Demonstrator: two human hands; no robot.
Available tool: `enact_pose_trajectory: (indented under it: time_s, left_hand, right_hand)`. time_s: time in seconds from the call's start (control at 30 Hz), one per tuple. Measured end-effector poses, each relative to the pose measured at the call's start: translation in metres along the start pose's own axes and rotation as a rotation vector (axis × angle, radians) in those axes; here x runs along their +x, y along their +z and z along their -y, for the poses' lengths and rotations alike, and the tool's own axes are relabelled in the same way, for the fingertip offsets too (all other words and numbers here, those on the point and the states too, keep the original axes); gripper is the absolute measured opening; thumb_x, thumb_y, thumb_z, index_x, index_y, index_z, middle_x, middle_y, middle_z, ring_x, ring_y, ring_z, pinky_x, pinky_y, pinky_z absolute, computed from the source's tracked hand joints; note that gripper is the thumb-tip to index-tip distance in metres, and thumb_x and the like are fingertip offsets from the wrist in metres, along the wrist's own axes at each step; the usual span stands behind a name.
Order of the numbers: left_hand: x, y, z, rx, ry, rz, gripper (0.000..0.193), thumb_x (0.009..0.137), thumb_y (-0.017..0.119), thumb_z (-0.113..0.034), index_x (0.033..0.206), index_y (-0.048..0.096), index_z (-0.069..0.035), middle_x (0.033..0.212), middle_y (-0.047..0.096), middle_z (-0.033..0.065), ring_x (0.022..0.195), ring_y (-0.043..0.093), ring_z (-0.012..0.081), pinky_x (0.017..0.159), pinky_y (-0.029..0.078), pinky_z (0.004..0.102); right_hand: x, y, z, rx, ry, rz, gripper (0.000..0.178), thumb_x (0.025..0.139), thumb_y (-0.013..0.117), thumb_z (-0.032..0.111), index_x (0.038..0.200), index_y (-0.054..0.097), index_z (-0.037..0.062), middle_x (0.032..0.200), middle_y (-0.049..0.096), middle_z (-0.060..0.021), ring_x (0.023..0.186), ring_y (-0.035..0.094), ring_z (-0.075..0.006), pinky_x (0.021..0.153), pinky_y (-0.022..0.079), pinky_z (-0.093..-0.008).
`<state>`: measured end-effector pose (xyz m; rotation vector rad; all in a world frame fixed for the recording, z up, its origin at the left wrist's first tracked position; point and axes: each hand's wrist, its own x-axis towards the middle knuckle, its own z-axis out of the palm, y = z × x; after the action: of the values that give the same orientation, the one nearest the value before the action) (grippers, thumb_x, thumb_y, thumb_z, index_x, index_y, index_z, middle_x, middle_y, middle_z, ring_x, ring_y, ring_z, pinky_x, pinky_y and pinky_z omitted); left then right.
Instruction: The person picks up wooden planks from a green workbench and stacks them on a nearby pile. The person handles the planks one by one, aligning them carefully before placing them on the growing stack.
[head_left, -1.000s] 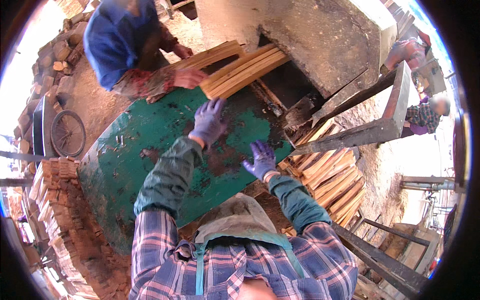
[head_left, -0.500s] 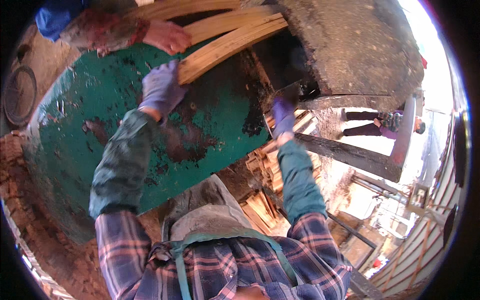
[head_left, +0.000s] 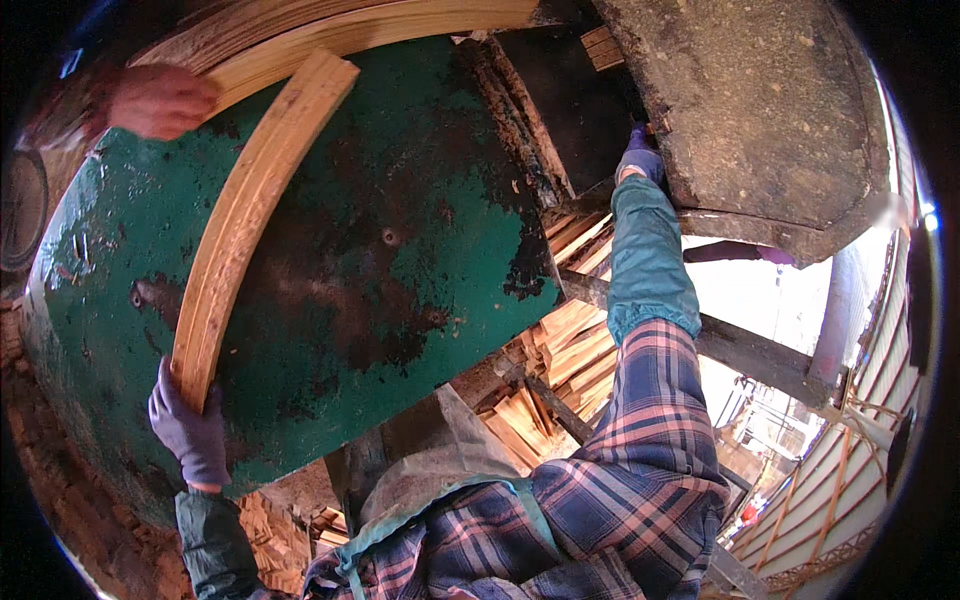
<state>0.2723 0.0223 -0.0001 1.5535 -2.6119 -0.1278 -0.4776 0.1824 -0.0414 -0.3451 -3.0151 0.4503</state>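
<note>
Your left grip [head_left: 190,425] pinches the timber [head_left: 238,215] near the desk's [head_left: 450,260] front edge; right grip [head_left: 640,160] unverifiable. Judged stiff, light; hold by ends.

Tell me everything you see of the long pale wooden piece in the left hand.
The long pale wooden piece is light tan with lengthwise lines; I can't tell whether it is one length or several strips together. It looks bowed, perhaps from lens distortion. It slants across the worn green tabletop, its squared far end angled away to the right; whether it rests flat is unclear. The purple-gloved left hand grips the near end.
</note>
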Motion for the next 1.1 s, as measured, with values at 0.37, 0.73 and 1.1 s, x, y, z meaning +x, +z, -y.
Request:
enact_pose_trajectory:
  time_s: [0.37, 0.73, 1.1]
  left_hand:
    - [0.001, -0.001, -0.004, -0.049, -0.054, 0.03, 0.078, 0.072, 0.081, -0.018, 0.141, 0.047, -0.008, 0.12, 0.061, 0.0139, 0.107, 0.056, 0.0351, 0.095, 0.044, 0.0471]
    - [0.002, 0.0, 0.001, -0.075, -0.043, 0.044, 0.077, 0.074, 0.08, -0.02, 0.141, 0.046, -0.007, 0.122, 0.06, 0.0141, 0.109, 0.056, 0.0356, 0.095, 0.044, 0.0469]
    - [0.008, -0.015, -0.007, -0.108, -0.021, 0.033, 0.073, 0.073, 0.079, -0.021, 0.136, 0.048, -0.004, 0.115, 0.062, 0.0166, 0.103, 0.059, 0.0376, 0.09, 0.047, 0.0471]
  right_hand:
    - [0.055, 0.041, -0.005, -0.212, -0.154, -0.068, 0.099, 0.085, 0.033, 0.083, 0.135, 0.056, 0.0003, 0.136, 0.054, -0.027, 0.13, 0.05, -0.0415, 0.111, 0.036, -0.049]
    - [0.045, 0.043, -0.015, -0.081, -0.246, -0.173, 0.066, 0.085, 0.054, 0.065, 0.114, 0.068, 0.0068, 0.115, 0.066, -0.0223, 0.108, 0.064, -0.0388, 0.093, 0.05, -0.0456]
    - [-0.149, -0.007, -0.012, 0.018, -0.193, -0.032, 0.059, 0.076, 0.065, 0.062, 0.091, 0.076, 0.0061, 0.093, 0.072, -0.0227, 0.092, 0.07, -0.0419, 0.082, 0.054, -0.0495]
